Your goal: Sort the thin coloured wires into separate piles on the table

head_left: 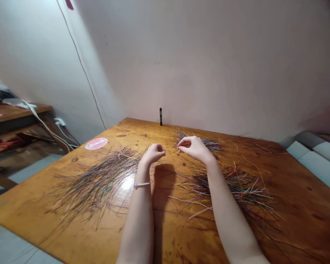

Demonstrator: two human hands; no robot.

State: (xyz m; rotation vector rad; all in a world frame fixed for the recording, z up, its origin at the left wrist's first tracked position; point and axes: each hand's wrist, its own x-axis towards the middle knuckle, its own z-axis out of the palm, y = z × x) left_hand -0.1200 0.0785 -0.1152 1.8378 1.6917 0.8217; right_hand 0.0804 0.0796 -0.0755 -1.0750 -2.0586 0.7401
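Observation:
My left hand [154,153] hangs just above the table, fingers curled together, with a long loose pile of thin multicoloured wires [99,183] beside and below it. A pearl-like bead bracelet [142,184] circles my left wrist. My right hand [194,148] is raised with thumb and forefinger close together, and I see nothing between them. Under it lies a small wire bunch [207,143] at the far side, and a denser tangled wire heap [225,187] sits nearer, under my right forearm. Neither hand touches the wires.
The hands work over an orange-brown wooden table [299,205]. A pink round sticker [96,143] marked with a number sits at its left, and a small black upright cylinder [161,116] stands at the far edge. White cables [46,126] run beside a wooden bench [19,112] on the left.

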